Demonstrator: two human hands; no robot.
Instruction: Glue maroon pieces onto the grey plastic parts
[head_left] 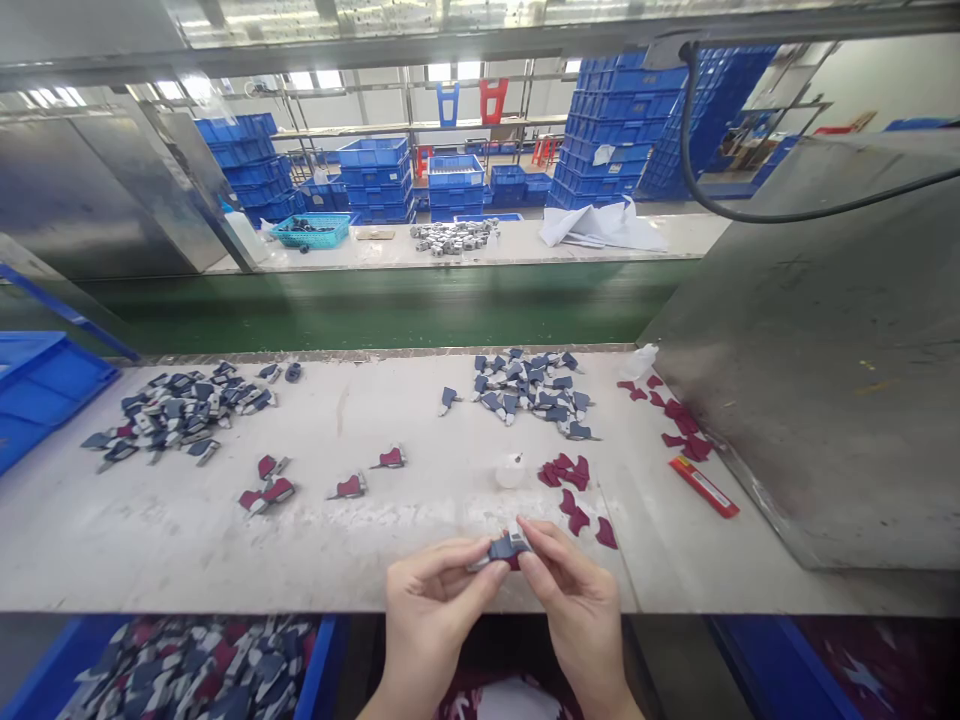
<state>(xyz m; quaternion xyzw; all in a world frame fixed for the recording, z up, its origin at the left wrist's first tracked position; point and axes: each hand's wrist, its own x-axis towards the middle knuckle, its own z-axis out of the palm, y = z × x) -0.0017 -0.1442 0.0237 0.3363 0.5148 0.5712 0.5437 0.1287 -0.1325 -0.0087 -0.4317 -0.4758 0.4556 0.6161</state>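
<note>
White worktop: it stretches out beneath the red packet, which I use as my mark for every place here.
Steel panel: it stands to the right of the red packet, slanting away from me.
Blue bin: well to the left of the packet and below the worktop's near edge, loaded with mixed grey-blue, pale and maroon parts.
Left heap: grey-blue and pale parts, far to the packet's left and a little beyond it.
Middle heap: similar parts, left of the packet and farther from me.
Left hand: left of the packet and nearer me, my thumb and fingertips closed in a pinch on one end of the held part.
Right hand: also nearer than the packet, on its left, thumb and forefinger almost together on the part's other end.
Maroon-faced parts: a few, well to the packet's left.
Loose maroon pieces: some left of the packet, others just beyond it.
Held part: left of the packet, nearer me, between my fingertips; grey-blue above, maroon underneath. I judge the step in hand to be aligning or pressing these together; the next move calls for even thumb pressure, no twisting.
</note>
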